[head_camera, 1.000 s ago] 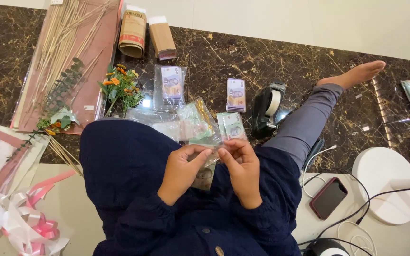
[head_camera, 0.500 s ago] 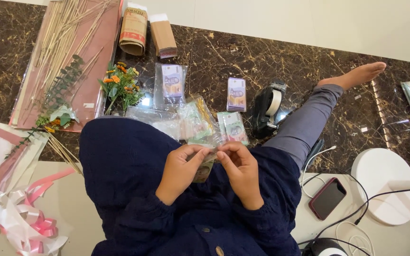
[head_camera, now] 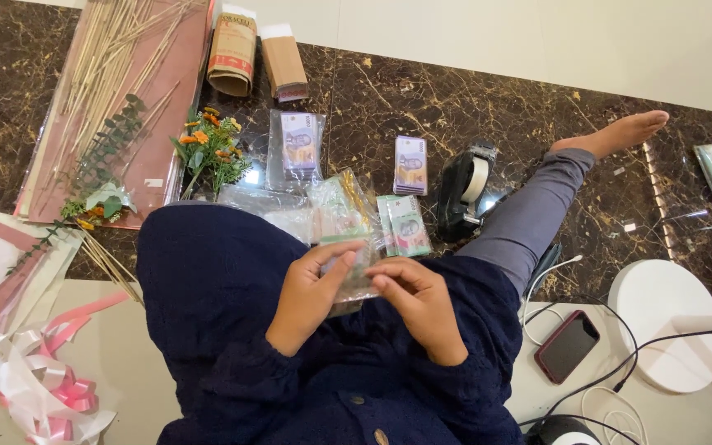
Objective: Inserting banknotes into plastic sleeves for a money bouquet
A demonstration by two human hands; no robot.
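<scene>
Dark marble floor (head_camera: 455,107) meets pale tile; tape dispenser (head_camera: 465,191) stands nearby. Left hand (head_camera: 311,297) and right hand (head_camera: 422,305) pinch the clear sleeve (head_camera: 344,222), fingers now slightly lower than before.

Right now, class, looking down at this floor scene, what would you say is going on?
A person sits on the marbled floor with both hands over the lap. The left hand and right hand together hold a banknote in a clear plastic sleeve. More sleeved banknotes and a loose stack of notes lie ahead, beside a black tape dispenser. A small orange flower bunch, thin sticks and pink ribbon lie to the left.
</scene>
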